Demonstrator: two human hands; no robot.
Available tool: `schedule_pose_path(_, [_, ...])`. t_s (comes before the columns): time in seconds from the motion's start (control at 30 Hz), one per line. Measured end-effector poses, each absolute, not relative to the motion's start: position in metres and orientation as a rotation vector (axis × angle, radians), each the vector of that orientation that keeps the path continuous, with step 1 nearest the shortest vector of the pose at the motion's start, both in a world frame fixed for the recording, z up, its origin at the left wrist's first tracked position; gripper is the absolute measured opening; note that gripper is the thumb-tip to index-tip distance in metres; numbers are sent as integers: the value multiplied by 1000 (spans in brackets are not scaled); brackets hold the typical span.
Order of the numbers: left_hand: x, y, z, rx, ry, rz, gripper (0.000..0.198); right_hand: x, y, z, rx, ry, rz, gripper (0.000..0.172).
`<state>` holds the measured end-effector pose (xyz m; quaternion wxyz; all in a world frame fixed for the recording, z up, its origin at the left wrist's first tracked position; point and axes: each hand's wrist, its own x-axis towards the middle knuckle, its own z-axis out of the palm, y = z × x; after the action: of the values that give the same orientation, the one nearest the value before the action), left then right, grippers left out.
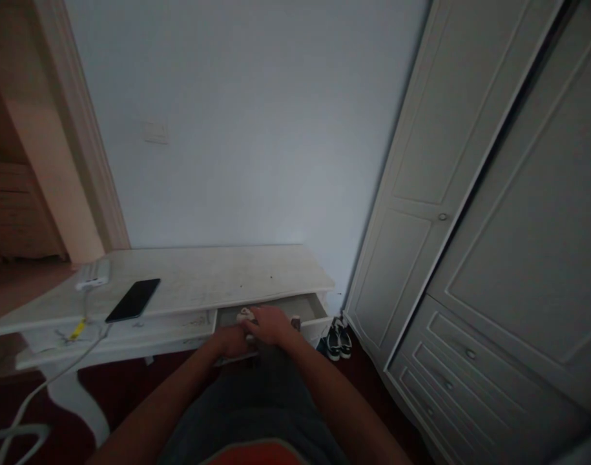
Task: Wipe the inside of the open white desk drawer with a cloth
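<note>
Both hands meet over a pulled-out drawer (285, 307) at the right end of a white console table (217, 271). A small whitish bundle (245, 315) shows at the fingertips; its kind is too dim and blurred to make out. My left hand (233, 340) is closed against it from the left and below. From the right, my right hand (270, 325) bends its fingers over the bundle, touching the left hand. Beside the right wrist, a small brownish item (296, 322) shows at the drawer's front.
A black phone (133, 300) lies near the table's front edge. Behind it sits a white box-like device (93, 274) with a white cable (57, 378) running to the floor. Dark shoes (338, 340) stand right of the table, near a tall white wardrobe (421, 194).
</note>
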<state>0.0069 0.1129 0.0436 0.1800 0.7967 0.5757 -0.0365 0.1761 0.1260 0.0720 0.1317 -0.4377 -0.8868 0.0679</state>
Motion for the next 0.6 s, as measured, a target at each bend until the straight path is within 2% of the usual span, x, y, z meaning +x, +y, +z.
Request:
schedule_pose_path(0.27, [10, 109, 46, 2285, 1688, -158, 69, 239, 132, 79, -1120, -2443, 581, 41])
schedule_pose_path(0.5, [10, 103, 50, 2310, 1733, -90, 64, 301, 166, 92, -1399, -2490, 488, 33])
schedule_pose_path(0.6, [12, 95, 48, 2341, 1808, 7, 59, 286, 160, 87, -1421, -2494, 436, 38])
